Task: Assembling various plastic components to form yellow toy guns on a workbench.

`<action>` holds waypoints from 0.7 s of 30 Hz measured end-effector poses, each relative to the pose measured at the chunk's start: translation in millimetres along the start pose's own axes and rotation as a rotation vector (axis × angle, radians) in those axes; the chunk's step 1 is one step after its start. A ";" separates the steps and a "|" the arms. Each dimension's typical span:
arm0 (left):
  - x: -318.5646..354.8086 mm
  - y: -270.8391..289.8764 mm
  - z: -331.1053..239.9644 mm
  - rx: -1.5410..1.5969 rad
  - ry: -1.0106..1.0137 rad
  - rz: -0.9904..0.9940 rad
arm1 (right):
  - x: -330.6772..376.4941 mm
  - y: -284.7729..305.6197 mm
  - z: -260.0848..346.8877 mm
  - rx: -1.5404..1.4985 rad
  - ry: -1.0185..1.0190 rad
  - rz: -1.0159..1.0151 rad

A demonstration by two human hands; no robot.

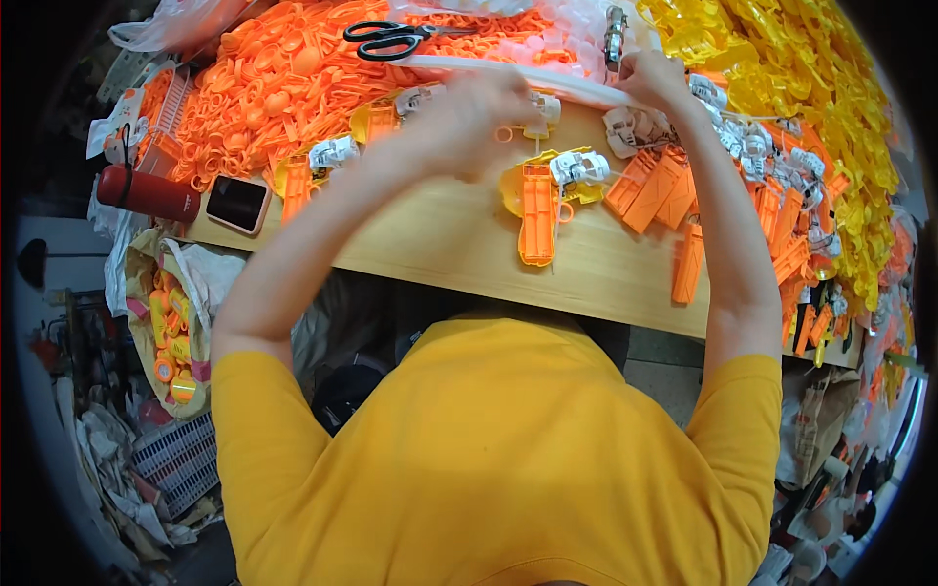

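Observation:
My left hand (474, 127), smeared by motion, hovers over the far middle of the table beside a yellow shell with a white mechanism (542, 112). My right hand (657, 80) is at the far edge by a white strip (528, 73), its fingers bent together; whatever they hold is hidden. A small dark and silver part (615, 39) stands just beyond those fingers. Between my arms lies a yellow toy shell (512, 190) with an orange box-shaped piece (537, 220) and a white mechanism (581, 167) in it. Loose orange box pieces (655, 190) lie near my right forearm.
Heaps of orange parts (283, 88) and yellow shells (821, 107) bound the table. Black-handled scissors (391, 41) rest on the orange heap. A red flask (147, 192) and a phone (237, 203) lie left. White mechanisms (752, 146) crowd the right; a bag of parts (200, 322) stands lower left.

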State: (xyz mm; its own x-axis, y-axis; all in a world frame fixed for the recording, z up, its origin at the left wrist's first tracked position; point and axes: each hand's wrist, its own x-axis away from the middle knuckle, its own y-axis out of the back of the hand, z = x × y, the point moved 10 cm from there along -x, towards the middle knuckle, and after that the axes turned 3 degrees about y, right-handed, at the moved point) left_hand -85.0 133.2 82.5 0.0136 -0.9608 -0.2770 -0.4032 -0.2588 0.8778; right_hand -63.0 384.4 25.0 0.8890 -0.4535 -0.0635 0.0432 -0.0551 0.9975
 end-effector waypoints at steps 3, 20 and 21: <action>36.6 -57.0 -72.1 0.116 -0.148 0.078 | 0.0 0.6 4.5 -0.020 0.004 -0.014; 74.2 -85.8 -87.3 -0.074 -0.146 -0.083 | 5.7 -4.9 -31.6 -0.500 0.076 -0.117; 74.2 -83.5 -84.7 -0.036 -0.124 -0.081 | 7.5 -2.8 -26.4 -0.499 0.080 -0.117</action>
State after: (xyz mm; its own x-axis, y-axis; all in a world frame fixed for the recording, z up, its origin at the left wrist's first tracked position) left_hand 27.2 75.1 21.8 -0.0696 -0.9173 -0.3922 -0.3724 -0.3408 0.8632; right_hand -44.4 404.6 22.6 0.8963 -0.3995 -0.1925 0.3393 0.3382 0.8778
